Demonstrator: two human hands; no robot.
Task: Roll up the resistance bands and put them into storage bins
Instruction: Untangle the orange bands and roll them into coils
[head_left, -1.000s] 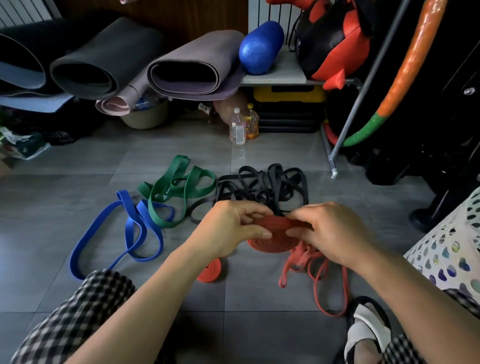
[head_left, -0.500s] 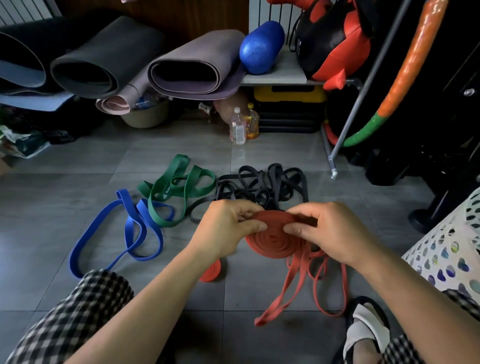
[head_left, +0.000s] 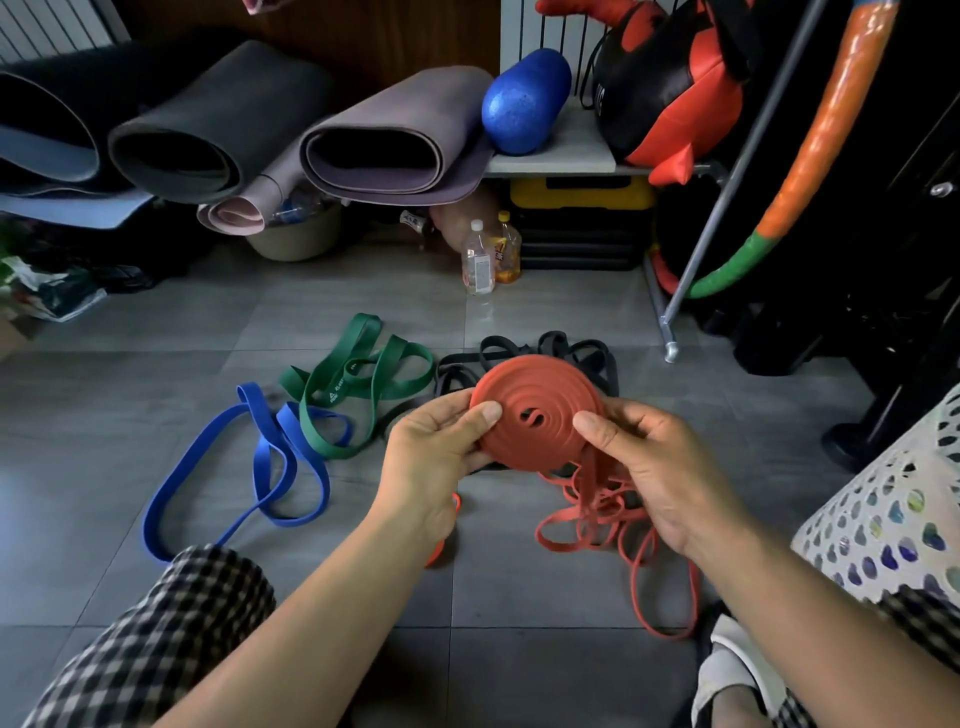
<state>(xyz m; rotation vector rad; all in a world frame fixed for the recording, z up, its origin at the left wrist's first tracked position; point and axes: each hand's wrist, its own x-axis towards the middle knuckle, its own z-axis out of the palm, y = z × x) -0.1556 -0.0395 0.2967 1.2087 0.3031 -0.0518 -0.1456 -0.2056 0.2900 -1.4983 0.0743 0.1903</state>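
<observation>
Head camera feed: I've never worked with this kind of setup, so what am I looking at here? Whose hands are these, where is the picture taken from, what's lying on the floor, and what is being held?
There is no machine here. A person wears one wide-angle camera on the head, looking forward and down, so you see their own two bare hands from above. The left hand and the right hand together grip a flat orange coil, a resistance band partly rolled up. Its unrolled orange tail hangs down and lies in loops on the grey tiled floor. Also on the floor, not yet rolled: a blue band, a green band and a pile of black bands behind the coil. The white perforated basket at the right edge may be the storage bin. Rolled mats and gym gear sit further back.
</observation>
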